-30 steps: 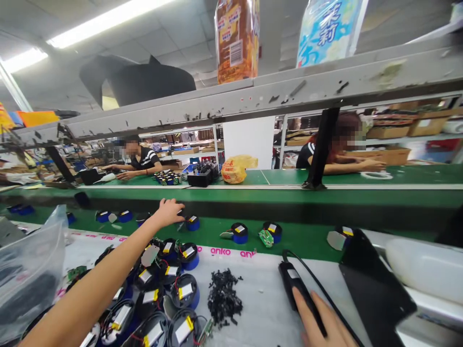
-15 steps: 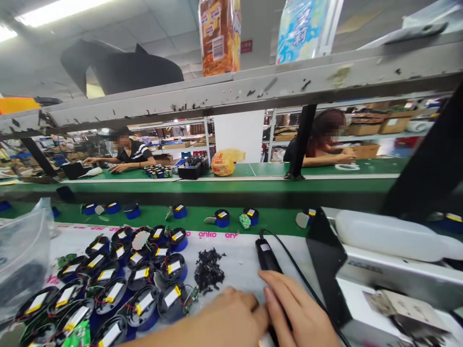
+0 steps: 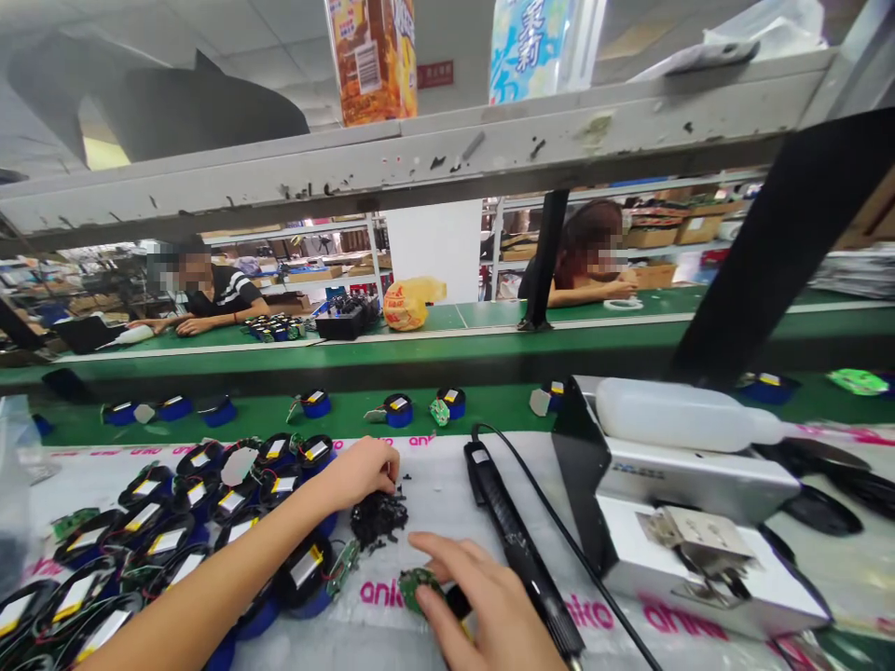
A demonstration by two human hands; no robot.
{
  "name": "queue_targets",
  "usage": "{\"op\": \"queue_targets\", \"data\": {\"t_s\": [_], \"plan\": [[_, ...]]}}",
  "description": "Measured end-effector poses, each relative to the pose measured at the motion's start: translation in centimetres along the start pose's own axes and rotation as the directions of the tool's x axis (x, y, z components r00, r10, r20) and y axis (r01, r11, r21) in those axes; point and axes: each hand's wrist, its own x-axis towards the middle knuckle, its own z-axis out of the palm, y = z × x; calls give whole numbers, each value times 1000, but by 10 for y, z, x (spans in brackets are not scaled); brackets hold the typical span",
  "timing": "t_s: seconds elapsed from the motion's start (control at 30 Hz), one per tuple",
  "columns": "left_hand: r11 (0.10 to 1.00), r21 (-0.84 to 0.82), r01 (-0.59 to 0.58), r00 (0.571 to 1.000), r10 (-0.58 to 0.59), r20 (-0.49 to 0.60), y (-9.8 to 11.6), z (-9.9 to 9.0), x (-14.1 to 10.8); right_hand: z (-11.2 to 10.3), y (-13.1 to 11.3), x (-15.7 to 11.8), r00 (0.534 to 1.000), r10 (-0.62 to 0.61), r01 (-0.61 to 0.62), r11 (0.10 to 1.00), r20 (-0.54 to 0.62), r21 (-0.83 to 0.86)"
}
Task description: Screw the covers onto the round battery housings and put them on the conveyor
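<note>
My left hand (image 3: 364,473) reaches over the pile of small black parts (image 3: 379,518), its fingers curled down together at the pile's far edge. What those fingertips pinch, if anything, is too small to make out. Nearer to me, my right hand (image 3: 493,610) is closed around a device with a green circuit board (image 3: 418,591); the hand hides most of its body. To the right of that hand lies a black electric screwdriver (image 3: 518,545) with a cord. Left of the pile, under my left forearm, stand several round blue-and-black housings (image 3: 306,570) with silvery batteries and wires.
A metal stand (image 3: 671,531) bearing a white plastic bottle (image 3: 681,410) rises at the right. Beyond the sheet, more housings (image 3: 451,403) sit on a green belt (image 3: 244,410). A shelf beam (image 3: 419,158) crosses above. Two people (image 3: 224,294) sit across the line.
My left hand has left the screwdriver and moved forward to the black pile. My right hand has come off the screwdriver too and now holds the device. The view has turned rightward.
</note>
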Motion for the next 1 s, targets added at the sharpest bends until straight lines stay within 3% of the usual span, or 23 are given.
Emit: {"op": "queue_targets", "data": {"t_s": [0.1, 0.27, 0.37, 0.43, 0.5, 0.67, 0.83, 1.0], "plan": [[997, -65, -32, 999, 30, -36, -4, -3, -4, -15, 0, -2, 995, 98, -102, 988, 35, 119], [968, -242, -64, 986, 24, -165, -5, -7, -16, -27, 0, -5, 981, 183, -190, 971, 62, 146], [891, -448, -77, 968, -39, -246, 8, -4, -30, -34, 1, -7, 992, 121, -126, 966, 38, 226], [786, -607, -120, 957, -73, -283, 23, 4, -40, -41, 1, -8, 995, 53, -75, 955, 84, 286], [649, -742, -168, 952, -90, -294, 40, 17, -48, -48, 0, -8, 984, 48, -103, 939, 174, 328], [265, -947, -181, 964, -144, -225, 62, 60, -47, -56, 2, -8, 922, 238, -313, 923, 304, 225], [-107, -990, -92, 977, -203, -69, 57, 85, -44, -47, 15, -10, 935, 283, -330, 914, 212, 236], [-291, -957, -16, 988, -149, 29, 54, 86, -49, -37, 21, -11, 969, 244, -245, 925, 40, 292]]}}
